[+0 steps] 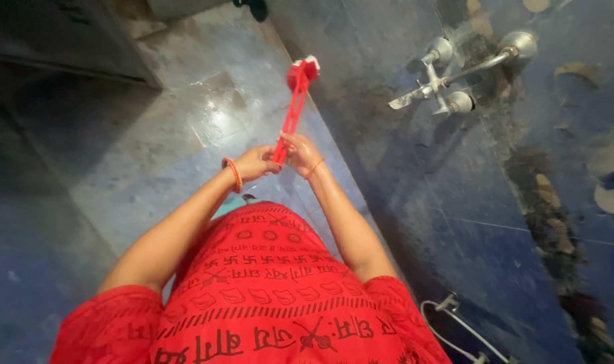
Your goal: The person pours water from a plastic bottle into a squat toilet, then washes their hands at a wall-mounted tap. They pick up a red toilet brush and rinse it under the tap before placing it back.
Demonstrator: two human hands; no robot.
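Head view, looking down over a red printed garment [266, 296] toward a wet grey stone floor [172, 128].

Left hand [256, 163]: grip closed around the lower end of a red long-handled brush [292, 111]. An orange bangle [233, 174] sits on that wrist, just behind the grip.

Right hand [303, 154]: grip also closed on the brush handle, touching the left hand, slightly above and to its right. A thin orange thread [314, 168] circles this wrist.

Brush: the handle is a slotted red plastic strip that runs up and away from both grips, tilted a little to the right. The head, red with a bit of white at the tip, is at the far end, well ahead of the hands, against the line where floor meets wall. Whether the bristles touch the surface cannot be told.

Surroundings: right of the grips, a dark blue tiled wall [455, 202] with dirty dark streaks. On it, above and right of the brush head, a metal tap fitting [448, 84] with two knobs. Low on the wall, behind the right elbow, a white hose [455, 337].
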